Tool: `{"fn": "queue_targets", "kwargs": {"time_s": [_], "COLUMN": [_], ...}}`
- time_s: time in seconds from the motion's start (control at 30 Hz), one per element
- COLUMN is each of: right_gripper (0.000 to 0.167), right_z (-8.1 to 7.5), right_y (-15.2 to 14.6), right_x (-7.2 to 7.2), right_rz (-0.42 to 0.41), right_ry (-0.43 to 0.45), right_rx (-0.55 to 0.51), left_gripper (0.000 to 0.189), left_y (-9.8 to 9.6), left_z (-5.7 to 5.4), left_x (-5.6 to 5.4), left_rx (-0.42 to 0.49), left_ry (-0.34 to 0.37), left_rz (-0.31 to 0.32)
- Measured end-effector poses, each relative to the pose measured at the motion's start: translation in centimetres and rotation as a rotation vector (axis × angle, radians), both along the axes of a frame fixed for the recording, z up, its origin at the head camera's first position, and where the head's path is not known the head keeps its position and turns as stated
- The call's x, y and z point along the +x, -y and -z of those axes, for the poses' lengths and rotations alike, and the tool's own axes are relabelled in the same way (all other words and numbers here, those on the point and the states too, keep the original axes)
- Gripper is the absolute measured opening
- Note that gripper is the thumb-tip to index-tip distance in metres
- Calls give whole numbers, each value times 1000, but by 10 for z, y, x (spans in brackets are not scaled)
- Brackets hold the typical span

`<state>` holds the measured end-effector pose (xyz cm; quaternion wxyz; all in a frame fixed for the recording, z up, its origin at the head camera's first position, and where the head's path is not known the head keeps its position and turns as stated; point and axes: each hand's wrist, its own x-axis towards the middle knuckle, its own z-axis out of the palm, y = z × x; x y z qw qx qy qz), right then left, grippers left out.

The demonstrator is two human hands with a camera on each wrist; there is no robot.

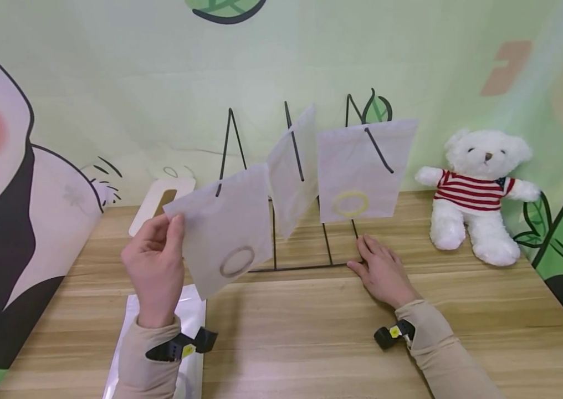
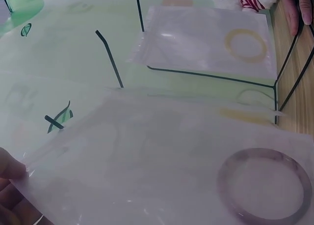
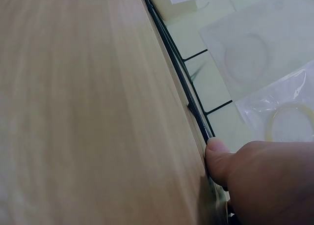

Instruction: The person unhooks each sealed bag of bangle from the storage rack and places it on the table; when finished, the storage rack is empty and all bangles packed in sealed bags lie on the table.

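Head view: two hands (image 1: 155, 269) (image 1: 385, 274), three pouches (image 1: 224, 224) (image 1: 288, 183) (image 1: 363, 166).

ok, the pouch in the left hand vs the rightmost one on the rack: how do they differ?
Ring: the held pouch shows a dull purplish-brown ring; the rightmost pouch shows a yellow ring.
Handling: the left hand pinches the held pouch by its edge; no hand touches the rightmost pouch.
Shared: both are whitish, with a black prong near the top.
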<state>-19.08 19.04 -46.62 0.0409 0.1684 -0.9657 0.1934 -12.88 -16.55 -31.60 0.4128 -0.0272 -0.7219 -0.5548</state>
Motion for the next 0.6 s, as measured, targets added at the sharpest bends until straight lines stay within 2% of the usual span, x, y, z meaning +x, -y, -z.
{"fn": "queue_targets", "kwargs": {"time_s": [0.6], "right_gripper": [63], "right_z": [0], "right_y": [0], "right_x": [0], "right_rz": [5], "right_ry": [5], "right_rx": [-2], "left_gripper": [17], "left_y": [4], "left_z": [-1], "left_x": [7], "left_rx": [7], "left_ry": [15], "left_rz": [-15]}}
